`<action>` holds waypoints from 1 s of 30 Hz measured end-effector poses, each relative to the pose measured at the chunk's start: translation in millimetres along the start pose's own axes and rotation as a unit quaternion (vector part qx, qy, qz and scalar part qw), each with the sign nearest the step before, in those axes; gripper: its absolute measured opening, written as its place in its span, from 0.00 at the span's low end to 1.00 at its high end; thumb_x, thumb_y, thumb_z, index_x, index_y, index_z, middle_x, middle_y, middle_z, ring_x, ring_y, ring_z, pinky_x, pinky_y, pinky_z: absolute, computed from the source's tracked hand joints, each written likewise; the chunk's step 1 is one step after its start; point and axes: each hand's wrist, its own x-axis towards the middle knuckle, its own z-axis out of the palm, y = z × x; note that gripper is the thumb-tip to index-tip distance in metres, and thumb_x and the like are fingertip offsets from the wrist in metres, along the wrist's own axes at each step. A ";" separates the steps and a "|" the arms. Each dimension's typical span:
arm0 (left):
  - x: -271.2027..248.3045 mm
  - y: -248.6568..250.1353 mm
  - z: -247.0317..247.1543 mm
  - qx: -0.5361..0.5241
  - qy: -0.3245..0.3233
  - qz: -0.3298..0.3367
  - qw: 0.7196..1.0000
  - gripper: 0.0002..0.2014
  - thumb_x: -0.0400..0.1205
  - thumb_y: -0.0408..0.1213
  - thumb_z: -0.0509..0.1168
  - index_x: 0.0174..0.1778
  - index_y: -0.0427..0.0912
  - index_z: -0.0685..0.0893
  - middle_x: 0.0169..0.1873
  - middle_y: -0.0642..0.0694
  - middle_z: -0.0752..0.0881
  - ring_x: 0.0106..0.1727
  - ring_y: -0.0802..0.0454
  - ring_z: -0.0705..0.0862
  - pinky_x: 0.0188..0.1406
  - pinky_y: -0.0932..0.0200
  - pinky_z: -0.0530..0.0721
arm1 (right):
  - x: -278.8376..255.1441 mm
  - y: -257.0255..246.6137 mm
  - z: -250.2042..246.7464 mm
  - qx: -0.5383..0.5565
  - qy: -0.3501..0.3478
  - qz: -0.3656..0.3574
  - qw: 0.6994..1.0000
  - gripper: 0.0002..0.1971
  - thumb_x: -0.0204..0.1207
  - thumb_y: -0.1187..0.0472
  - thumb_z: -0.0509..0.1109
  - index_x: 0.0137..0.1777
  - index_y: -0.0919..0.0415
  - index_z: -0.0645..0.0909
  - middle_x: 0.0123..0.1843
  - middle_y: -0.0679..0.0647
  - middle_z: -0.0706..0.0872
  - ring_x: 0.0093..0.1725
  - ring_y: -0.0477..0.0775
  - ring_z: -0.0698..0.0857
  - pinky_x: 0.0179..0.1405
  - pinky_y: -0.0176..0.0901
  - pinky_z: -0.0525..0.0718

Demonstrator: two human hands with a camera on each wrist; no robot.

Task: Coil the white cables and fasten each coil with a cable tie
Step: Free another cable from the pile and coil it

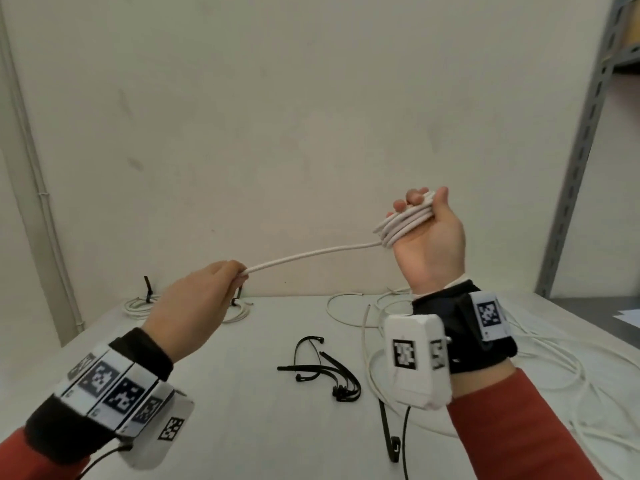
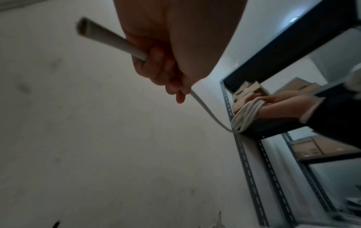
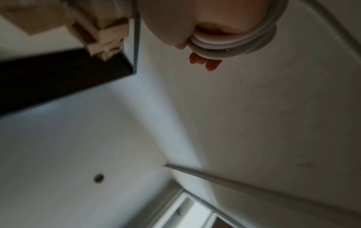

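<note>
My right hand (image 1: 424, 223) is raised above the table with several turns of white cable (image 1: 403, 225) wound around its fingers, the thumb pressing on the coil (image 3: 234, 44). A straight stretch of the same cable (image 1: 311, 255) runs down-left to my left hand (image 1: 221, 282), whose curled fingers grip it near its end. In the left wrist view the cut end (image 2: 84, 26) sticks out past the left fist (image 2: 156, 64) and the coil (image 2: 246, 115) sits on the right hand. Black cable ties (image 1: 329, 372) lie on the table between my arms.
Loose white cables (image 1: 540, 362) sprawl over the table's right side. Two coils with black ties (image 1: 145, 299) lie at the back left by the wall. One more black tie (image 1: 389, 434) lies near my right wrist. A metal shelf rack (image 1: 585, 140) stands at right.
</note>
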 end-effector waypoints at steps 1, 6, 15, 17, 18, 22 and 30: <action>0.0 4.8 -3.3 0.014 -0.004 0.024 1.000 0.21 0.85 0.52 0.45 0.53 0.44 0.80 0.42 0.49 0.84 0.31 0.44 0.83 0.25 0.49 0.81 | 1.0 5.5 -0.3 -0.039 0.021 -0.023 0.999 0.13 0.87 0.54 0.53 0.42 0.57 0.71 0.33 0.49 0.77 0.33 0.50 0.79 0.41 0.41 0.78; 13.4 29.2 -27.1 0.031 -0.018 0.124 0.992 0.21 0.82 0.49 0.47 0.53 0.46 0.83 0.39 0.52 0.84 0.30 0.45 0.84 0.19 0.53 0.79 | -3.2 35.8 -10.1 -0.375 0.036 -0.116 0.919 0.12 0.85 0.58 0.60 0.39 0.58 0.75 0.34 0.50 0.87 0.28 0.49 0.82 0.36 0.39 0.81; 41.3 30.4 -65.1 0.099 0.002 0.186 0.978 0.18 0.83 0.49 0.51 0.49 0.50 0.86 0.37 0.54 0.86 0.27 0.44 0.83 0.18 0.63 0.68 | -40.8 66.9 -29.3 -0.710 -0.284 -0.004 0.645 0.09 0.84 0.53 0.62 0.43 0.54 0.74 0.36 0.47 0.85 0.32 0.38 0.82 0.37 0.40 0.81; 44.7 27.6 -64.7 0.097 0.010 0.192 0.977 0.18 0.83 0.49 0.51 0.49 0.50 0.86 0.37 0.53 0.86 0.28 0.44 0.84 0.17 0.63 0.68 | -50.3 68.5 -27.7 -0.701 -0.324 0.035 0.635 0.12 0.86 0.53 0.57 0.43 0.56 0.76 0.32 0.45 0.82 0.29 0.41 0.78 0.35 0.40 0.78; 45.9 26.1 -63.6 0.094 0.018 0.192 0.977 0.18 0.83 0.49 0.51 0.49 0.50 0.86 0.37 0.53 0.86 0.29 0.44 0.84 0.17 0.62 0.69 | -55.0 68.6 -26.4 -0.674 -0.326 0.059 0.660 0.15 0.87 0.54 0.55 0.44 0.60 0.77 0.30 0.44 0.80 0.27 0.42 0.76 0.33 0.41 0.77; 46.3 19.7 -52.1 0.040 0.040 0.169 0.984 0.20 0.84 0.51 0.50 0.50 0.49 0.86 0.40 0.54 0.87 0.34 0.46 0.85 0.19 0.56 0.78 | -71.9 66.5 -17.1 -0.563 -0.293 0.113 0.764 0.33 0.84 0.41 0.45 0.39 0.66 0.81 0.19 0.43 0.72 0.20 0.42 0.69 0.23 0.35 0.68; 27.9 23.7 -7.8 -0.261 0.039 0.018 0.964 0.17 0.86 0.44 0.54 0.54 0.41 0.86 0.41 0.56 0.83 0.45 0.65 0.79 0.49 0.69 0.74 | -82.7 61.5 0.6 -0.418 -0.268 0.176 0.850 0.35 0.77 0.32 0.49 0.27 0.62 0.77 0.15 0.50 0.62 0.16 0.47 0.58 0.17 0.32 0.59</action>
